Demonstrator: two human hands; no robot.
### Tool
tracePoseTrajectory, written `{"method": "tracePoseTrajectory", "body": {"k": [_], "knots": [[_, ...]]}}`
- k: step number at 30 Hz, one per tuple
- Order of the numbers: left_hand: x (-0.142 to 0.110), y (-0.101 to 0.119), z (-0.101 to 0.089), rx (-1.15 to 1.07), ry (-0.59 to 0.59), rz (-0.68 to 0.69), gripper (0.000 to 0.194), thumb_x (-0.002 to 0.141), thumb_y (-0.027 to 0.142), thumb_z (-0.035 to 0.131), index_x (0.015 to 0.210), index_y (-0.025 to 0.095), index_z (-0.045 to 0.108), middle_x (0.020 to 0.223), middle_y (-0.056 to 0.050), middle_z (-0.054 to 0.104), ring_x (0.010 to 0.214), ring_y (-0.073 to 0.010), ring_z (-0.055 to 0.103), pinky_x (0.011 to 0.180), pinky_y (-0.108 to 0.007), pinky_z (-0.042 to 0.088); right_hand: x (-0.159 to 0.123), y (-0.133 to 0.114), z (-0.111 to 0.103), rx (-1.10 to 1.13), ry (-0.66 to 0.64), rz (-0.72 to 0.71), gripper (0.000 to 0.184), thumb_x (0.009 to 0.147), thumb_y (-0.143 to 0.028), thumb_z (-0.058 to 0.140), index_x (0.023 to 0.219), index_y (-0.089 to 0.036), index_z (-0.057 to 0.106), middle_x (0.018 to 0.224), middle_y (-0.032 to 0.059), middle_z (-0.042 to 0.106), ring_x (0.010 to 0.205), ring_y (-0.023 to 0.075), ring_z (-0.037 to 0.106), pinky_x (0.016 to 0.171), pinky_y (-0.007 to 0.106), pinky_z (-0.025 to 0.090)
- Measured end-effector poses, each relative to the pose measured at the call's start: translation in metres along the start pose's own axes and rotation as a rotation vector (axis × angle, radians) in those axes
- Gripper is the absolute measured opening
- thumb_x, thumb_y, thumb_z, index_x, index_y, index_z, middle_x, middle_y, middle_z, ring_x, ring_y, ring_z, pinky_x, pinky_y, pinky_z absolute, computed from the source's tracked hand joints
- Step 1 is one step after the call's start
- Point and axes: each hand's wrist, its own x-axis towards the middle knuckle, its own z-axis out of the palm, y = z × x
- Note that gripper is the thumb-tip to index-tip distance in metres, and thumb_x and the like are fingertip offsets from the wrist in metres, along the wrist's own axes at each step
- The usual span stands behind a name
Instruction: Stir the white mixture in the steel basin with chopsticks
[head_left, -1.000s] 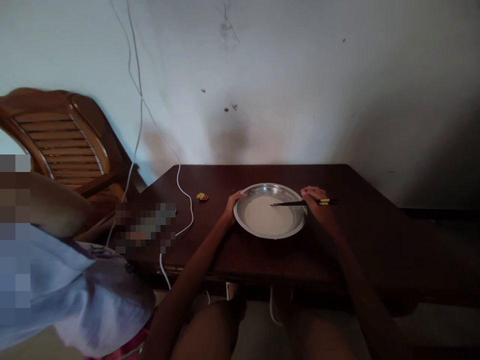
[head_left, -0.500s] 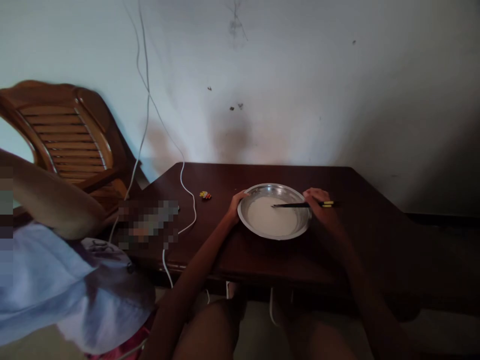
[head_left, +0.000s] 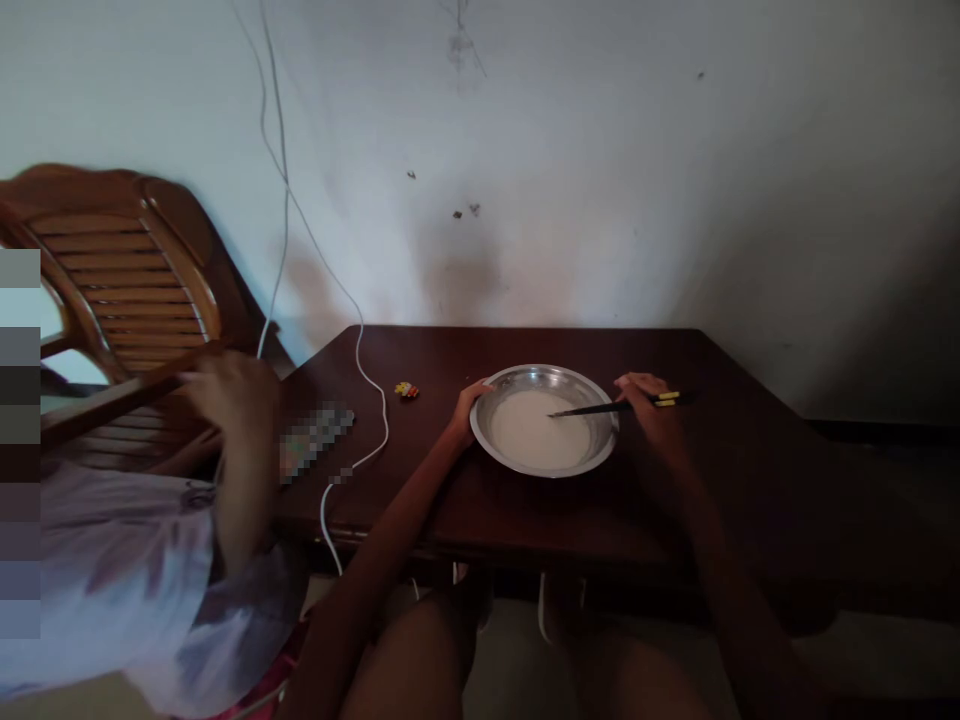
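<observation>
A wide metal basin (head_left: 545, 468) stands on the dark wooden table, with a whitish, smooth-looking mixture (head_left: 540, 428) in it. My left hand (head_left: 469, 408) grips the basin's left rim, fingers over the edge. On the right side, my right hand (head_left: 646, 395) is closed around a pair of dark chopsticks (head_left: 600, 408) with yellow bands at their upper ends. Their tips reach into the whitish mixture, slanting down to the left. Whether the mixture is liquid or paste I cannot tell.
Left of the basin lie a small yellow-and-red figure (head_left: 406, 391) and a white cable (head_left: 384, 410) running across the table (head_left: 450, 515). Another person's hand (head_left: 236, 395), blurred, is raised at the left by a wooden chair (head_left: 142, 270). A pixelated object (head_left: 319, 440) lies near it.
My right hand has shifted slightly right off the rim, with the chopsticks tilted more steeply. The other person's arm has swung up from the table. My left hand stays on the rim.
</observation>
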Motion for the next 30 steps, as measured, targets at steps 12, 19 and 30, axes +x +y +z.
{"method": "tracePoseTrajectory", "body": {"k": [12,19,30], "knots": [[0.000,0.001,0.000,-0.016,-0.020,-0.026,0.029,0.061,0.027,0.065,0.087,0.017,0.073,0.089,-0.006,0.075,0.093,-0.0295,0.067,0.075,-0.034,0.049,-0.001,-0.002,0.008,-0.036,-0.018,-0.052,0.040,0.086,-0.056,0.049,0.061,-0.027,0.061,0.083,0.0090,0.070,0.101,0.0328,0.061,0.100,0.056,0.041],[-0.001,0.002,-0.001,0.006,-0.026,-0.030,0.028,0.065,0.027,0.062,0.089,0.016,0.074,0.082,-0.006,0.074,0.086,-0.0276,0.066,0.071,-0.033,0.048,-0.001,-0.007,-0.003,0.076,-0.171,0.075,0.046,0.082,-0.060,0.055,0.053,-0.026,0.059,0.090,0.0087,0.071,0.098,0.0305,0.063,0.096,0.049,0.045],[0.000,-0.002,-0.005,-0.064,0.002,-0.032,0.031,0.060,0.025,0.065,0.087,0.014,0.075,0.080,-0.007,0.074,0.080,-0.0246,0.065,0.069,-0.030,0.044,0.001,0.011,-0.007,0.106,0.032,0.224,0.044,0.065,-0.069,0.070,0.064,-0.025,0.067,0.080,0.0062,0.070,0.086,0.0274,0.066,0.084,0.045,0.052]]}}
